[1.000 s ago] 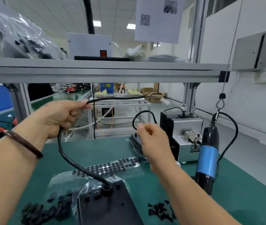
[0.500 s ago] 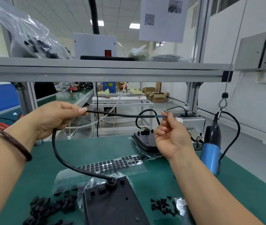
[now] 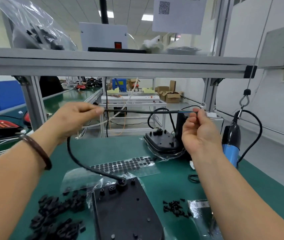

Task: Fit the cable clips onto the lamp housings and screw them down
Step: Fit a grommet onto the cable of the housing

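**A:** Our left hand (image 3: 78, 118) pinches the black cable (image 3: 137, 111) between thumb and curled fingers. From there the cable loops down to the near lamp housing (image 3: 125, 210), which lies on the green mat (image 3: 89, 149).

**B:** And our right hand (image 3: 200, 134) pinches the free end, where a blue core shows, with the other fingers curled in. We judge we're straightening the run so a clip can go on.

**A:** Then we should pull lightly and let the slack hang below the left hand, so nothing strains where the cable enters the housing. A flat, untwisted run should seat best.

**B:** Containers next. The clear bag (image 3: 39, 32) on the upper shelf holds dark parts, too blurred for us to name.

**A:** The cable clips (image 3: 56, 217) lie loose on the mat, not in anything. A crumpled clear bag (image 3: 78, 181) sits partly under the housing.

**B:** The screws (image 3: 174, 207) are loose too, just beside a small packet (image 3: 200, 206) whose contents we cannot tell.
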A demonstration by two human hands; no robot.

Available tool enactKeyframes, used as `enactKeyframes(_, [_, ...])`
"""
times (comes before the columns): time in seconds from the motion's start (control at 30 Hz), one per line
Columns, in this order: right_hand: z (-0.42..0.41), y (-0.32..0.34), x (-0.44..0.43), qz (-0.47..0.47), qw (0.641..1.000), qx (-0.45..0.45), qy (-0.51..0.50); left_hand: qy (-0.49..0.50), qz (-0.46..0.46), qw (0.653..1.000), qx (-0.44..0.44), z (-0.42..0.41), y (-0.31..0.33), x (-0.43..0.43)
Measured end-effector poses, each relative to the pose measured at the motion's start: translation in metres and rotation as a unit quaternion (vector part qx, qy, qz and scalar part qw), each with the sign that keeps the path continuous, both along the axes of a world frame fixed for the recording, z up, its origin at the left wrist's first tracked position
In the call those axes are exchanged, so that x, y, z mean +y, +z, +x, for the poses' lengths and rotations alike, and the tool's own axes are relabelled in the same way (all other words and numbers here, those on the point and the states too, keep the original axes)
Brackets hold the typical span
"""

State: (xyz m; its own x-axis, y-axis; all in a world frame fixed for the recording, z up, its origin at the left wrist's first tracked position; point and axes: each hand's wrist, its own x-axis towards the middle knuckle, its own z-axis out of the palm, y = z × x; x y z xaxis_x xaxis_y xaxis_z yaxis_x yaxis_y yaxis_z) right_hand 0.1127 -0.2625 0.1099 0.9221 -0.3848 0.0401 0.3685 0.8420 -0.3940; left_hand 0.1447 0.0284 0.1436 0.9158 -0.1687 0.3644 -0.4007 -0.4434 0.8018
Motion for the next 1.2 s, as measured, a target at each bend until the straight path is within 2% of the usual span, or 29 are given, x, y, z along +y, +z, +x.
enactKeyframes(0.07, [0.000, -0.002, 0.006, 0.014, 1.000, 0.020, 0.010, 0.051, 0.060, 0.995, -0.059, 0.002, 0.001, 0.001])
enactKeyframes(0.1, [0.001, -0.004, 0.010, 0.015, 0.999, 0.039, 0.015, 0.093, 0.103, 0.984, -0.107, -0.001, -0.003, 0.000])
enactKeyframes(0.17, [0.003, -0.011, 0.019, 0.005, 0.997, 0.072, 0.039, 0.154, 0.126, 0.951, -0.236, -0.025, -0.019, -0.007])
enactKeyframes(0.2, [0.006, -0.016, 0.025, -0.005, 0.995, 0.087, 0.055, 0.144, 0.137, 0.935, -0.293, -0.040, -0.030, -0.010])
enactKeyframes(0.23, [0.008, -0.022, 0.030, -0.020, 0.992, 0.104, 0.073, 0.109, 0.173, 0.927, -0.314, -0.056, -0.042, -0.012])
enactKeyframes(0.27, [0.010, -0.028, 0.034, -0.043, 0.987, 0.125, 0.091, 0.062, 0.221, 0.927, -0.296, -0.072, -0.054, -0.013])
enactKeyframes(0.33, [0.011, -0.040, 0.044, -0.131, 0.965, 0.182, 0.136, -0.020, 0.322, 0.924, -0.206, -0.091, -0.074, -0.011])
enactKeyframes(0.4, [0.005, -0.049, 0.055, -0.270, 0.916, 0.225, 0.193, -0.030, 0.392, 0.902, -0.181, -0.094, -0.084, -0.010])
enactKeyframes(0.47, [-0.002, -0.059, 0.064, -0.435, 0.845, 0.212, 0.228, 0.010, 0.403, 0.898, -0.175, -0.091, -0.086, -0.011])
enactKeyframes(0.57, [-0.011, -0.068, 0.072, -0.683, 0.689, 0.071, 0.233, 0.029, 0.396, 0.901, -0.177, -0.081, -0.084, -0.011])
enactKeyframes(0.6, [-0.015, -0.069, 0.073, -0.727, 0.646, 0.036, 0.229, 0.017, 0.405, 0.899, -0.166, -0.078, -0.081, -0.011])
enactKeyframes(0.63, [-0.017, -0.068, 0.074, -0.746, 0.623, 0.014, 0.233, -0.007, 0.405, 0.904, -0.135, -0.076, -0.077, -0.010])
enactKeyframes(0.73, [-0.019, -0.067, 0.072, -0.752, 0.611, -0.020, 0.247, -0.079, 0.329, 0.941, -0.026, -0.069, -0.064, -0.005])
enactKeyframes(0.8, [-0.019, -0.066, 0.071, -0.761, 0.602, -0.034, 0.239, -0.079, 0.307, 0.948, -0.016, -0.064, -0.062, -0.001])
enactKeyframes(0.9, [-0.019, -0.065, 0.070, -0.786, 0.569, -0.054, 0.236, -0.084, 0.319, 0.944, 0.007, -0.062, -0.065, 0.002])
enactKeyframes(0.97, [-0.018, -0.064, 0.069, -0.794, 0.560, -0.063, 0.228, -0.054, 0.324, 0.944, 0.007, -0.058, -0.065, 0.014])
enactKeyframes(1.1, [-0.016, -0.065, 0.067, -0.790, 0.562, -0.085, 0.229, 0.084, 0.273, 0.958, 0.032, -0.052, -0.062, 0.057])
enactKeyframes(1.2, [-0.015, -0.065, 0.059, -0.781, 0.558, -0.099, 0.263, 0.143, 0.368, 0.917, 0.065, -0.057, -0.070, 0.078])
